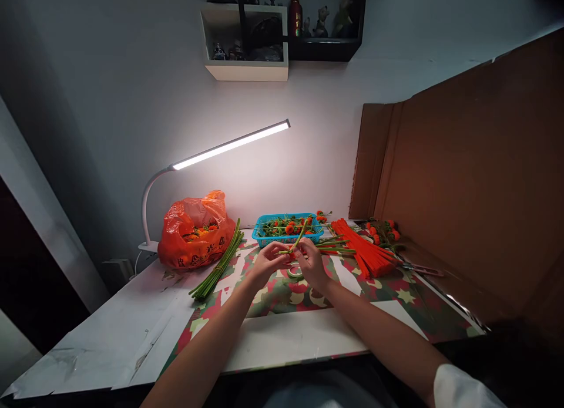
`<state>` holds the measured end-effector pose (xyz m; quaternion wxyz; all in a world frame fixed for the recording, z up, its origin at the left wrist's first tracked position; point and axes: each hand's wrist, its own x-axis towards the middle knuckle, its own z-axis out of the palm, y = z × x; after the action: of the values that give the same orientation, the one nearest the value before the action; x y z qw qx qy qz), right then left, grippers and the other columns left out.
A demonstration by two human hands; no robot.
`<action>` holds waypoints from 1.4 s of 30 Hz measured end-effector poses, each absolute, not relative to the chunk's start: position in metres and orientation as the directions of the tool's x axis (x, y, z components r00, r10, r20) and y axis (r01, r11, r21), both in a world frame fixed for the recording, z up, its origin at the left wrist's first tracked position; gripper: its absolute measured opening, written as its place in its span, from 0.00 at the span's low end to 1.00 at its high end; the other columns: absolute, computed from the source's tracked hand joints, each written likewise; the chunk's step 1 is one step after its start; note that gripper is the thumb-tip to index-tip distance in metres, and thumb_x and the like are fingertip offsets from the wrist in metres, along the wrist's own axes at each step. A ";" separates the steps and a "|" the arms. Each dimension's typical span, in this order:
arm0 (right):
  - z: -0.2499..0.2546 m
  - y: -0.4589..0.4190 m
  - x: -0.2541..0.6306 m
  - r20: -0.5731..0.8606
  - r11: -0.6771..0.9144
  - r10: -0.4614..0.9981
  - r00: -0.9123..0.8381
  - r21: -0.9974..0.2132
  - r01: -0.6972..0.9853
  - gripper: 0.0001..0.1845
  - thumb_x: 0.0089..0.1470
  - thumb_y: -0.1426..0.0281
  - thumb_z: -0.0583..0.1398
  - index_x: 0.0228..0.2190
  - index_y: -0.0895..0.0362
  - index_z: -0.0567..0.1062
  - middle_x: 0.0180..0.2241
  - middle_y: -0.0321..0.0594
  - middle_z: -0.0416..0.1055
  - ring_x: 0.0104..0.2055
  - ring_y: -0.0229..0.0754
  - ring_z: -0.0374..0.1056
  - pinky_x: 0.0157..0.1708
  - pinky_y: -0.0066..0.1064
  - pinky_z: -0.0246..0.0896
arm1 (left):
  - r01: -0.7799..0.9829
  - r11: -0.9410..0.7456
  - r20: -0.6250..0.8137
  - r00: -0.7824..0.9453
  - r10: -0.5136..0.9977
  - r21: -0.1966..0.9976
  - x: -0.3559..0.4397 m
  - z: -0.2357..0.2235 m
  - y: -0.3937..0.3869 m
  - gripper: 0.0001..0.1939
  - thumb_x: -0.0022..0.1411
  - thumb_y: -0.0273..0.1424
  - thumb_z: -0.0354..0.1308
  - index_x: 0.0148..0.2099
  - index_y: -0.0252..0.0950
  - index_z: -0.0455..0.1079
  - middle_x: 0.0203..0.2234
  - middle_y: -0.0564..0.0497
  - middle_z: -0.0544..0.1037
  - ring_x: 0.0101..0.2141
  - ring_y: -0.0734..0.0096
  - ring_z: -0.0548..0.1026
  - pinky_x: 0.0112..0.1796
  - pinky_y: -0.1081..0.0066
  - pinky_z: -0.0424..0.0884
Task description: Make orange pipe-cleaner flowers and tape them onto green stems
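Over the middle of the table, my left hand and my right hand come together with fingertips pinched on a thin green stem. It slants up and away from my fingers. A small bit of orange-red shows between the fingertips, too small to make out. Just below the hands lies a green ring that looks like a roll of tape. Beyond them stands a blue basket with orange-red flower heads and green stems. More green stems lie right of my right hand.
Left are an orange plastic bag with flowers and a bundle of green stems. Right lie red-orange strips, more flowers and scissors beside a cardboard panel. A lit lamp reaches over the table.
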<state>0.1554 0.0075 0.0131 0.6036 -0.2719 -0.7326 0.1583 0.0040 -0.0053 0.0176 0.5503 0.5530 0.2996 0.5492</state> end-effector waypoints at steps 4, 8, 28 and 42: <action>0.013 0.007 0.156 0.798 0.814 0.574 -0.183 -0.533 0.232 0.11 0.58 0.69 0.50 0.25 0.55 0.65 0.27 0.37 0.62 0.33 0.41 0.59 0.36 0.32 0.54 | -0.235 -0.206 0.247 0.161 0.956 0.950 0.004 0.014 -0.002 0.15 0.46 0.37 0.68 0.31 0.32 0.71 0.30 0.48 0.78 0.30 0.69 0.77 0.37 0.67 0.74; 0.011 0.007 0.157 0.810 0.842 0.529 -0.252 -0.464 0.274 0.12 0.59 0.69 0.50 0.24 0.55 0.65 0.28 0.38 0.63 0.34 0.41 0.59 0.37 0.32 0.53 | -0.250 -0.186 0.223 0.130 0.966 0.950 0.004 0.013 0.000 0.16 0.44 0.39 0.68 0.30 0.32 0.73 0.26 0.49 0.78 0.28 0.69 0.77 0.36 0.67 0.74; 0.007 0.002 0.148 0.772 0.754 0.635 0.020 -0.626 0.200 0.02 0.48 0.71 0.62 0.27 0.54 0.77 0.27 0.38 0.74 0.34 0.43 0.67 0.35 0.34 0.62 | -0.225 -0.257 0.270 0.030 0.962 0.940 0.010 0.020 -0.003 0.20 0.41 0.42 0.69 0.32 0.31 0.75 0.26 0.48 0.80 0.28 0.67 0.77 0.38 0.65 0.74; 0.015 0.002 0.150 0.845 0.810 0.535 -0.016 -0.508 0.294 0.08 0.42 0.78 0.60 0.22 0.54 0.77 0.23 0.38 0.74 0.30 0.43 0.67 0.35 0.36 0.61 | -0.220 -0.294 0.297 -0.021 0.955 0.930 0.016 0.016 -0.003 0.19 0.40 0.41 0.69 0.30 0.31 0.75 0.26 0.46 0.80 0.29 0.63 0.78 0.38 0.63 0.75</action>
<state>0.1500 0.0024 0.0147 0.6372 -0.2935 -0.7064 0.0945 0.0163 -0.0029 0.0164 0.4747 0.5139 0.3574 0.6187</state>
